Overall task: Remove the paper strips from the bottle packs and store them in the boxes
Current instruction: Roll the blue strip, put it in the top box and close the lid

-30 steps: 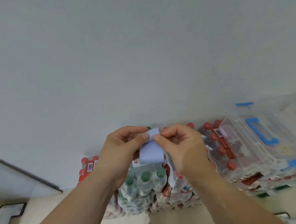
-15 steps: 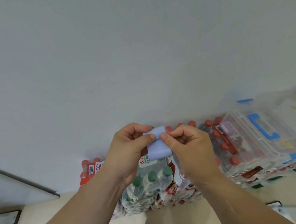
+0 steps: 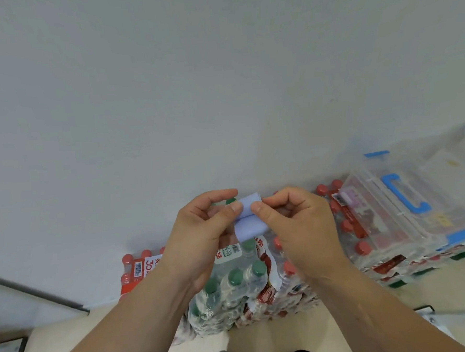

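Paper strip [image 3: 250, 223], the pale blue one, is being held by both hands right over the bottle packs, in front of the plain wall [image 3: 220, 81]. Its sides are tucking in behind the thumbs and it's folding over on itself across the middle, so its full length is anyone's guess. Left hand [image 3: 199, 232] is pinching the left edge, thumb in front and curled fingers behind. The right hand [image 3: 299, 226] is doing the same on the right edge, so both grips are clamped on it, thumbs nearly touching. Green-capped pack [image 3: 232, 282] is sitting straight below the strip, half hidden by the wrists. Red-capped packs [image 3: 134, 266] are peeking out on either side, labels too blurry to read properly. Clear box [image 3: 392, 226] with the blue handle [image 3: 401, 197] is lying on packs off to the right, well apart from the right hand, contents just a smear. Open floor [image 3: 66, 330] is showing along the bottom, between the arms and off to the left.
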